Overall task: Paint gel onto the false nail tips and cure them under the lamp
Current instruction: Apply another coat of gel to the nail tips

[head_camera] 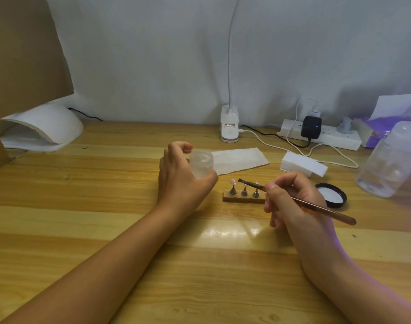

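My left hand [180, 176] holds a small clear gel jar [202, 164], open at the top, with the thumb under it and the fingers curled behind. My right hand [291, 199] pinches a brown brush [316, 208]; its dark bristle tip [241, 181] points left, just above the pink nail tips [233, 181]. Three tips stand on metal stems on a small wooden holder [244, 198] between my hands. The white curing lamp [42, 128] sits at the far left of the wooden table [106, 206].
The jar's black lid [331, 195] lies upside down right of my right hand. A large clear bottle [391, 160], a white pad stack [303, 164], a paper sheet [241, 160], a power strip [321, 134] with cables and a clip lamp base [229, 127] stand behind.
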{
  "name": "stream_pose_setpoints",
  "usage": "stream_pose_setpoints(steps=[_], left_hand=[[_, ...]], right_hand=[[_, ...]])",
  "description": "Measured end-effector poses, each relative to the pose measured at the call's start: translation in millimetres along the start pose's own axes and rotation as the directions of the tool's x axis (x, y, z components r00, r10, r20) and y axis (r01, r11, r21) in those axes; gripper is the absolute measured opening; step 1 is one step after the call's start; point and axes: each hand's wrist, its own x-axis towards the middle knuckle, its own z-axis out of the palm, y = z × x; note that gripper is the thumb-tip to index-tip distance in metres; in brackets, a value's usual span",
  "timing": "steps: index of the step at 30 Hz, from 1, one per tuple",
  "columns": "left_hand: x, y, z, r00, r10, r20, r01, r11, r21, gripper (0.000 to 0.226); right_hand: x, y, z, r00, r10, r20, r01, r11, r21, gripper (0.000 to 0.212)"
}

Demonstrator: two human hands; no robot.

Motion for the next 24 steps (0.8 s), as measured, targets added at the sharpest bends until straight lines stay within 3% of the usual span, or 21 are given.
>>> stream_pose_setpoints(steps=[6,13,17,20,24], left_hand=[[5,-7,4,0.992,-0.086,0.091,0.084,0.996,0.019,0.074],[8,-7,2,0.991,-0.121,0.050,0.124,0.991,-0.052,0.059],[2,0,1,0.993,0.079,-0.084,-0.079,0.997,0.007,0.056],[-5,7,1,0.950,0.283,-0.134,-0.273,0.958,0.086,0.058],[-9,10,1,0.907,0.395,-0.144,-0.381,0.917,0.116,0.060]], right_hand=[[-1,0,1,1.000,-0.018,0.011,0.018,1.000,-0.022,0.004],[-3,-2,2,0.991,-0.128,0.028,0.131,0.978,-0.162,0.007],[-10,-7,5,0.946,-0.324,0.018,0.316,0.908,-0.275,0.015],[-17,-9,9,0.870,-0.487,0.075,0.482,0.807,-0.342,0.016],[-21,-7,15,0.829,-0.542,0.135,0.545,0.732,-0.409,0.021]])
